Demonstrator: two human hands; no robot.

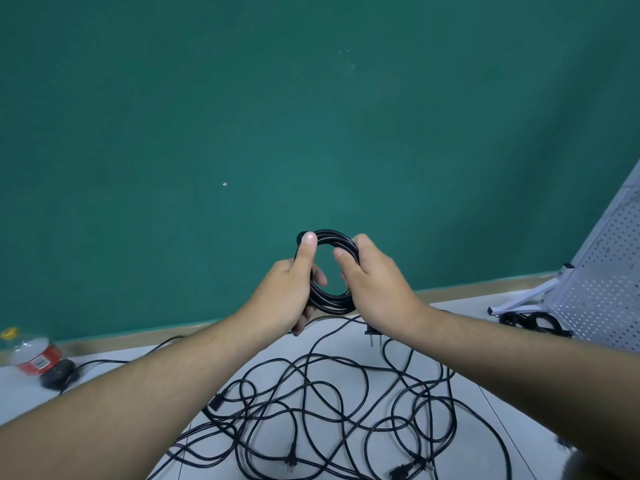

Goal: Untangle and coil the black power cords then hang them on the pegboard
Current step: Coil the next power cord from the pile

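Head camera. Gripping coiled power cord [332,304] with left hand [292,289] and right hand [377,285], fingers curled round it. Beneath, tangled cords [304,396].

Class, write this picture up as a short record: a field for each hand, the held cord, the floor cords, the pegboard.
coiled cord: black ring held up between both hands
left hand: grips the coiled cord's left side, thumb on top
right hand: grips the coiled cord's right side
loose cords: black tangle on the floor below the hands
pegboard: white, leaning at right; finished coils lie at its foot
bottle: red label, far left
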